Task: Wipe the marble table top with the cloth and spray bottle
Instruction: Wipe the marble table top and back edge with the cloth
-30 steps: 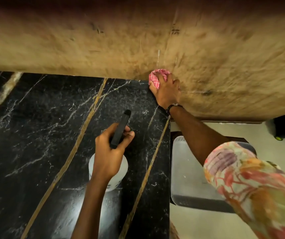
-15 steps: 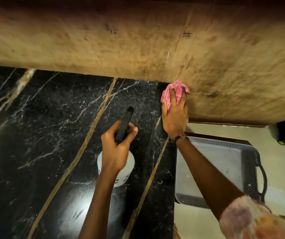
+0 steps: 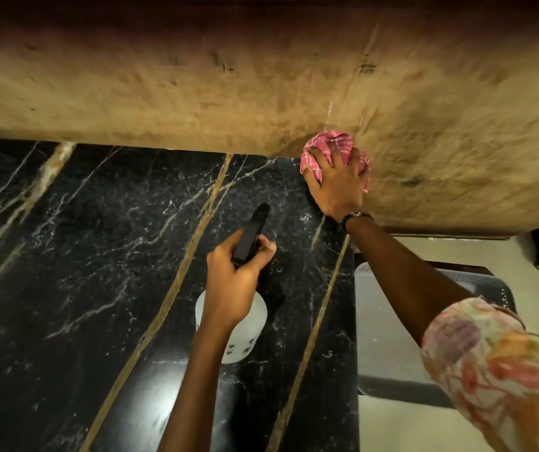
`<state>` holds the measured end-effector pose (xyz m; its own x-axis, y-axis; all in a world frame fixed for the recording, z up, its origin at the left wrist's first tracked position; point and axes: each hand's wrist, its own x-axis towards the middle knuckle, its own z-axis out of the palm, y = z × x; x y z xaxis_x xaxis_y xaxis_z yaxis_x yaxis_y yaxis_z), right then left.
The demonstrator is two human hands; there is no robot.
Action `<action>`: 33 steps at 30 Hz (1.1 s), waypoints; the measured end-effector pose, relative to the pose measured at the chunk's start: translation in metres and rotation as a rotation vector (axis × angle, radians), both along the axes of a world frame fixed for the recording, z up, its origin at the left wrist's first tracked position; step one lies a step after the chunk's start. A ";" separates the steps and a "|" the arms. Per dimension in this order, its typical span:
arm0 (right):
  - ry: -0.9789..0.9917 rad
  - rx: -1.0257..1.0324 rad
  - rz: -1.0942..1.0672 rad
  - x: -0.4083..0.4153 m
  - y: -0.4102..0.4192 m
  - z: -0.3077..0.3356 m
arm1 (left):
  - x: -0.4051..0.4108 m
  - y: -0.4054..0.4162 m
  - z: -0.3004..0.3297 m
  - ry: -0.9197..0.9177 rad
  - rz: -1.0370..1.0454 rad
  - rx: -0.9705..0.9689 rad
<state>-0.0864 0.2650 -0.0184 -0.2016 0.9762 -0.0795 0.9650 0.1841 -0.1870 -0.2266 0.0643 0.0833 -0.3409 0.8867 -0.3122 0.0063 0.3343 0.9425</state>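
I see the pink checked cloth bunched under my right hand, fingers spread, pressing it. My left hand grips the spray bottle over the marble table top.

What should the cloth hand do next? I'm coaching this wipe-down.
Probably draw the cloth back along the black marble. The right hand presses it at the far corner, partly on the tan wall. The left hand already grips the spray bottle.

Marble table top glossy black, gold-veined; cloth pink checked weave; spray bottle translucent white plastic.
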 end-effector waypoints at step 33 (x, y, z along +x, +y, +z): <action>0.072 -0.076 0.263 -0.607 -0.102 0.010 | -0.497 -0.082 0.005 0.087 0.222 -0.025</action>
<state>-0.6936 0.1635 -0.0086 -0.4546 0.8816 -0.1269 0.8699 0.4088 -0.2761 -0.7232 -0.0175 0.0878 -0.5531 0.7794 -0.2943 0.0107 0.3599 0.9329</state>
